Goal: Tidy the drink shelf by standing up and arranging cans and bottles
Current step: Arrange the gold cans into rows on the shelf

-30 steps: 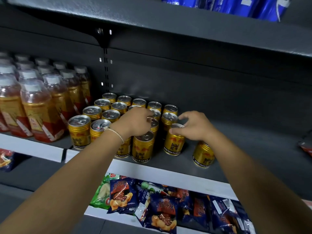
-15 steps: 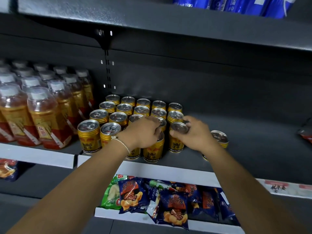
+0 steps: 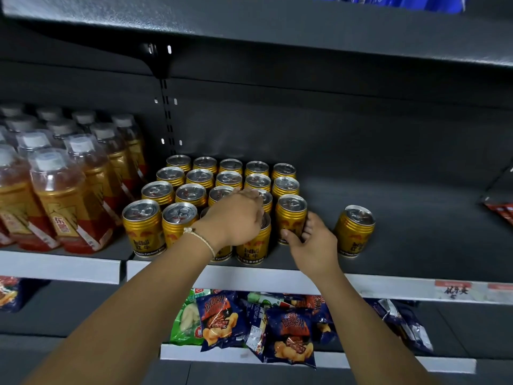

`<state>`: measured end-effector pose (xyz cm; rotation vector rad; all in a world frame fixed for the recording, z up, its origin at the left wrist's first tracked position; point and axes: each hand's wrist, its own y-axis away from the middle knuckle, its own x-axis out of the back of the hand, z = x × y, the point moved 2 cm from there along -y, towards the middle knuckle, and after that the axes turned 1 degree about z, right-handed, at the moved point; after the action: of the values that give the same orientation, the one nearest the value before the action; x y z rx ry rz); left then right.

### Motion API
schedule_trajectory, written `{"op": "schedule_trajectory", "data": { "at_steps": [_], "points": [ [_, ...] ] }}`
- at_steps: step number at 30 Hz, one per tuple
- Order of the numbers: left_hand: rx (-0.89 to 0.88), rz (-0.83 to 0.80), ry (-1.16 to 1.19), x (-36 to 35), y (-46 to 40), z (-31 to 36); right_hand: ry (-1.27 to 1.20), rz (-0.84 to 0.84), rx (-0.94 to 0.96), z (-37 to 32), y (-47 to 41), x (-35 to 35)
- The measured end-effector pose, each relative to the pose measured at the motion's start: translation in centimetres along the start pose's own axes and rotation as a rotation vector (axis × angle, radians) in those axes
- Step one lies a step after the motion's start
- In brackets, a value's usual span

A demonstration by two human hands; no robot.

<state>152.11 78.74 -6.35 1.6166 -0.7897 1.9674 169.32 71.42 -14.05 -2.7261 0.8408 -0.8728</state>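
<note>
Gold energy-drink cans [image 3: 200, 177] stand upright in neat rows on the dark grey shelf [image 3: 416, 245]. My left hand [image 3: 236, 218] lies over the front row, fingers curled over the top of one front can [image 3: 254, 244]. My right hand [image 3: 312, 243] grips the lower side of the front can [image 3: 291, 215] in the right-hand column, thumb on its front and fingers behind it. A lone can [image 3: 354, 232] stands upright, apart, to the right of my right hand.
Amber bottles [image 3: 63, 195] with white caps fill the shelf to the left. An upper shelf [image 3: 277, 23] hangs overhead. Snack bags [image 3: 288, 334] lie on the shelf below. A red packet [image 3: 499, 215] sits at the far right.
My right hand has slid from the top of its can down to the can's lower side. The lone can on the right now shows fully. My left hand stays over the front row.
</note>
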Motion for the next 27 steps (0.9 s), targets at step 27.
{"op": "schedule_trajectory", "data": {
  "at_steps": [27],
  "points": [
    [0.011, 0.107, 0.042, 1.0, 0.8, 0.8, 0.152, -0.017, 0.029, -1.8, 0.8, 1.0]
  ]
}}
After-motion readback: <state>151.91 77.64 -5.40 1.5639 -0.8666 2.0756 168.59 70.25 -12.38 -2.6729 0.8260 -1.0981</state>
